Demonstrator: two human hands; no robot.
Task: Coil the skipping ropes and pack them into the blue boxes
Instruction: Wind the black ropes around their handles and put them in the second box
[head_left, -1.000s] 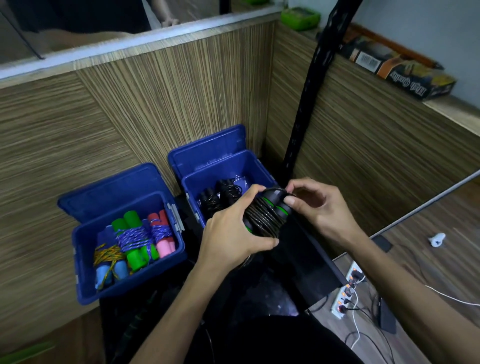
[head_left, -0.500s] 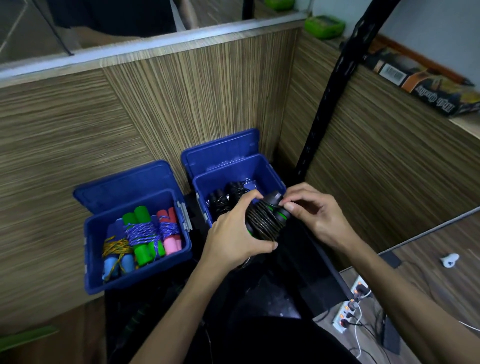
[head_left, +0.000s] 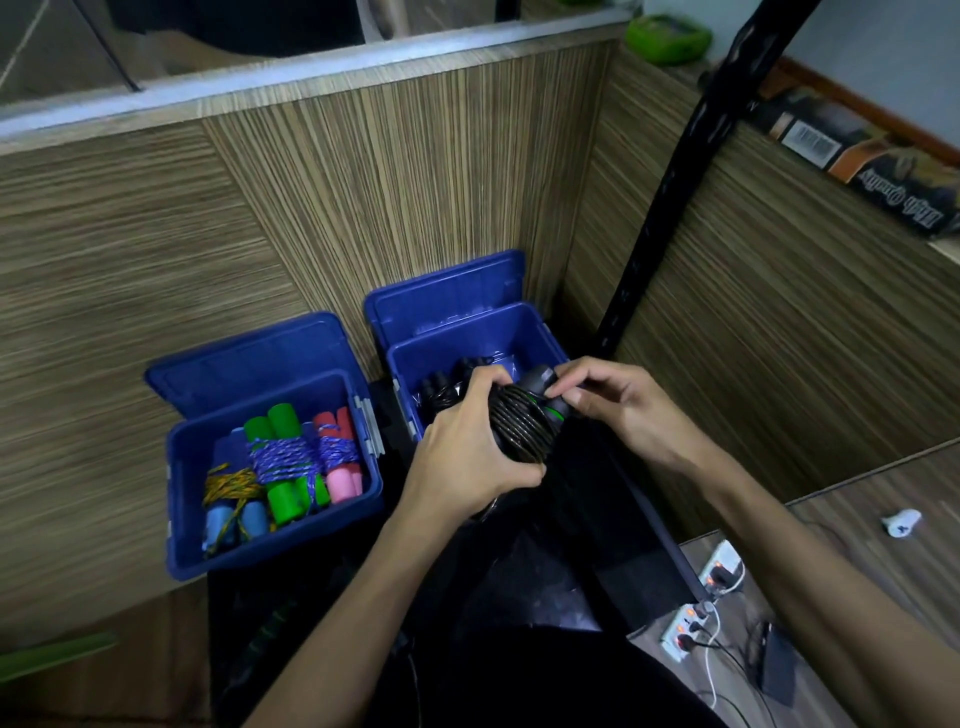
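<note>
Holding coiled black rope (head_left: 521, 429) w/ both hands, left hand (head_left: 470, 457) wrapped round coil, right hand (head_left: 610, 402) pinching handle end, bundle just over near rim of right blue box (head_left: 540, 332), long axis pointing into box, drop prob. next.

both forearms reached forward and converged ahead of the body. the left hand (head_left: 467, 457) was curled, thumb low and fingers wrapped over the top in a full grip. the right hand (head_left: 615, 402) sat just beside it, wrist bent, fingertips (head_left: 563, 397) pinching inward toward the left.
</note>
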